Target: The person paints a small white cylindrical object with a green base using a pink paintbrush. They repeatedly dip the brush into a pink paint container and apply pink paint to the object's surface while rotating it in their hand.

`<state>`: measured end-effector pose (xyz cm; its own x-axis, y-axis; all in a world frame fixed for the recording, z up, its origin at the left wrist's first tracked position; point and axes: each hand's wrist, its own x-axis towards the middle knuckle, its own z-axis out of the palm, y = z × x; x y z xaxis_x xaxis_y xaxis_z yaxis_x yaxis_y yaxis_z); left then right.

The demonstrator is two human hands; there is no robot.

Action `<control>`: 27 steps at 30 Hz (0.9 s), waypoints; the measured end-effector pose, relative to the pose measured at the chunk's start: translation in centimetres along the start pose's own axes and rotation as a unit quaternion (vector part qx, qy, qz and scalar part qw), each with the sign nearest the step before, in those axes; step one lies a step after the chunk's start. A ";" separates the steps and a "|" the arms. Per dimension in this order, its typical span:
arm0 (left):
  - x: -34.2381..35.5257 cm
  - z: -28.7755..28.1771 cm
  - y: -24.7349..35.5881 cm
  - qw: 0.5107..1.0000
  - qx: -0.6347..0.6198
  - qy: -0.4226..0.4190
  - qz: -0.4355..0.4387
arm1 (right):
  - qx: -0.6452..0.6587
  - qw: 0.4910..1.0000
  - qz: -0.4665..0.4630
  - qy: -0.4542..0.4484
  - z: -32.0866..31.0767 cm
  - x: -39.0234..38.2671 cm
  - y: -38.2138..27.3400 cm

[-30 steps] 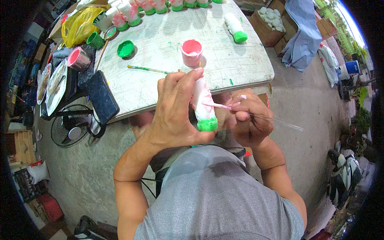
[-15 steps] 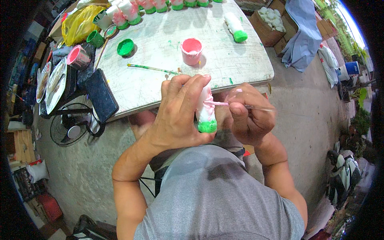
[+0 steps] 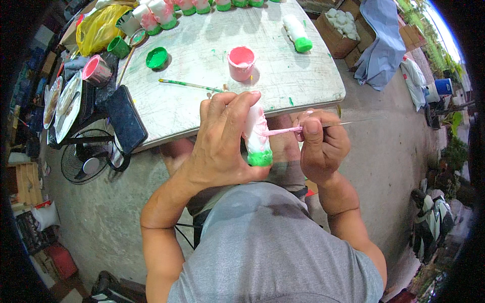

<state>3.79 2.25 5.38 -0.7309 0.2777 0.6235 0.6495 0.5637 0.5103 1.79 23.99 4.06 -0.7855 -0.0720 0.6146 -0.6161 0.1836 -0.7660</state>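
A white cylinder with a green end [image 3: 256, 135], streaked with pink, is held up on the wearer's side of the pink paint cup [image 3: 241, 71]. The left hand [image 3: 220, 136] pinches it lengthwise, thumb at the green end and fingers toward the white one; the right hand [image 3: 326, 144] pinches a clear-handled brush [image 3: 284, 131] between thumb and fingers.

The brush's pink tip, half a second ago over the middle of the streaks, now appears to touch the cylinder's right edge, suggesting the coloring has reached that side (plenty of white remains). The right hand has drawn outward with it, and the handle now slants up and away; the left hand's grip looks unchanged.

On the bench [image 3: 303, 81], a green paint pot [image 3: 156, 58] sits left of the cup, a second brush [image 3: 189, 85] nearer and left, and another green-ended cylinder [image 3: 297, 34] beyond and right. Similar pieces [image 3: 164, 15] line up well beyond the cup.
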 end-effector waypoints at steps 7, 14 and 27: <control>0.1 0.0 -0.1 1.000 0.001 0.006 -0.001 | 0.097 0.994 0.057 0.010 0.9 -0.1 0.0; 0.0 0.5 0.0 1.000 -0.011 0.017 -0.010 | 0.240 0.956 0.167 0.036 1.6 0.3 -0.6; -0.9 0.8 -0.7 0.998 -0.030 0.055 -0.007 | 0.258 0.953 0.158 0.012 1.3 -0.1 -0.5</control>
<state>3.86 2.23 4.03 -0.7149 0.1811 0.6754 0.6528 0.5188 0.5519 2.08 22.64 4.12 -0.9386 -0.0703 0.3377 -0.3006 -0.3138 -0.9007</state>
